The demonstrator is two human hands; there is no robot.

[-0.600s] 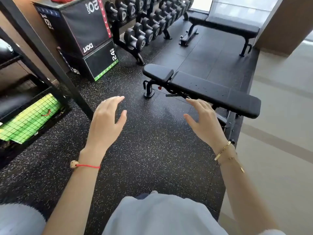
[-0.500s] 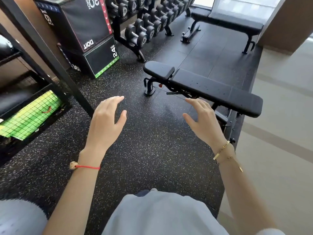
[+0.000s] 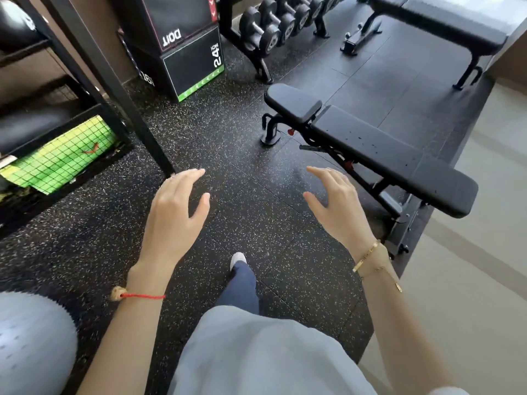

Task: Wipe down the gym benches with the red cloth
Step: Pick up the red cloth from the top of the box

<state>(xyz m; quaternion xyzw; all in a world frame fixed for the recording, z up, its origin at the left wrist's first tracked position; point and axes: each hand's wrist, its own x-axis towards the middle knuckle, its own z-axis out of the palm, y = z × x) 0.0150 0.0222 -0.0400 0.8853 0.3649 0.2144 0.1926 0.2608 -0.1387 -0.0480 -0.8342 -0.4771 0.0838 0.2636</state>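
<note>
No red cloth is visible in this head view. The nearest gym bench (image 3: 370, 146), black and padded, runs from twelve o'clock down toward three o'clock; a second bench (image 3: 445, 27) sits at one o'clock. Both hands float empty above the speckled rubber floor (image 3: 256, 218): the left hand (image 3: 174, 220) and right hand (image 3: 336, 209) show relaxed, spread fingers, gripping nothing. Wiping seems not yet begun; the next move likely calls for finding the cloth. Dumbbells (image 3: 271, 27) line eleven o'clock.

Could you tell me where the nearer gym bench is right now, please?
In the head view, the nearer bench stands on the rubber floor, ahead and right of the right hand, with the dumbbell rack behind it.
</note>
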